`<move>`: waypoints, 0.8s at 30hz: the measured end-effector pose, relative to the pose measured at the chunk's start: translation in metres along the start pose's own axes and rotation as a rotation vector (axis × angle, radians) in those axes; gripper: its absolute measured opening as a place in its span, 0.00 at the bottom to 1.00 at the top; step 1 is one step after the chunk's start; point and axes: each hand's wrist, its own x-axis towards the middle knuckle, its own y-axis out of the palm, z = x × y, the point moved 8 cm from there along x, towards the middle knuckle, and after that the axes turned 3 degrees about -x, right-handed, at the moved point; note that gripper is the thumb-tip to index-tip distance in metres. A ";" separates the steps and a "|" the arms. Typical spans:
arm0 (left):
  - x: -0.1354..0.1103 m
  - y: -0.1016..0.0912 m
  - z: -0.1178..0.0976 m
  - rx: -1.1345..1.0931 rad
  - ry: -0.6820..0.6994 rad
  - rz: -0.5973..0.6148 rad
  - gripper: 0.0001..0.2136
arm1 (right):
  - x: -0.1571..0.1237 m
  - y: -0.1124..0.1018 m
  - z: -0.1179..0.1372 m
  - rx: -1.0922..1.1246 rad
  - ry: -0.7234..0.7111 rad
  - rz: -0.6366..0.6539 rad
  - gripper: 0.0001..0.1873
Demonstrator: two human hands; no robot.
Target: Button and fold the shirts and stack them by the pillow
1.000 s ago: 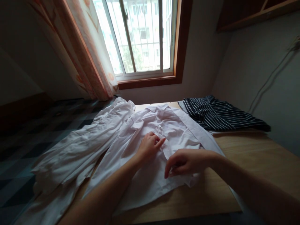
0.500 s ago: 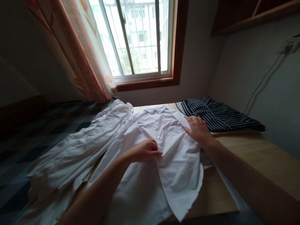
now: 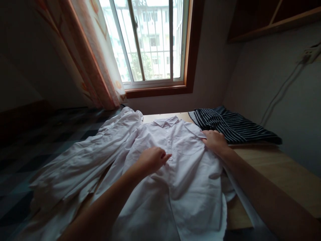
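A white button-up shirt point(image 3: 185, 170) lies front up, its collar toward the window. My left hand point(image 3: 152, 161) is over the button strip at mid-chest, its fingers curled in and closed on the shirt fabric; the fingertips are partly hidden. At the shirt's right shoulder edge, my right hand point(image 3: 215, 141) pinches the cloth between thumb and fingers. A white sleeve hangs below the right forearm. Close beyond that hand is a folded black-and-white striped garment point(image 3: 240, 125).
Another rumpled white garment point(image 3: 82, 167) lies on the left, beside dark checked bedding point(image 3: 15, 187). Under the clothes is a pale wooden board point(image 3: 281, 170). A window point(image 3: 152, 50) with a patterned curtain point(image 3: 92, 60) is ahead. A cord point(image 3: 281, 85) runs down the right wall.
My right hand has gone from fingers spread on the shirt to pinching its shoulder edge. My left hand has shifted slightly up and left. The lower front has spread to the right.
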 end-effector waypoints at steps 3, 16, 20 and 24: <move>0.017 -0.011 -0.002 0.096 0.118 -0.298 0.13 | 0.005 -0.007 -0.009 0.102 0.022 0.017 0.15; 0.029 0.053 0.011 0.102 0.131 -0.014 0.30 | 0.053 -0.044 -0.101 0.093 0.187 -0.072 0.18; 0.009 0.060 -0.006 0.083 0.143 0.009 0.31 | 0.067 -0.064 -0.127 0.017 0.259 -0.066 0.20; -0.007 0.070 -0.025 0.059 0.117 0.017 0.32 | 0.075 -0.054 -0.134 -0.113 0.259 0.083 0.17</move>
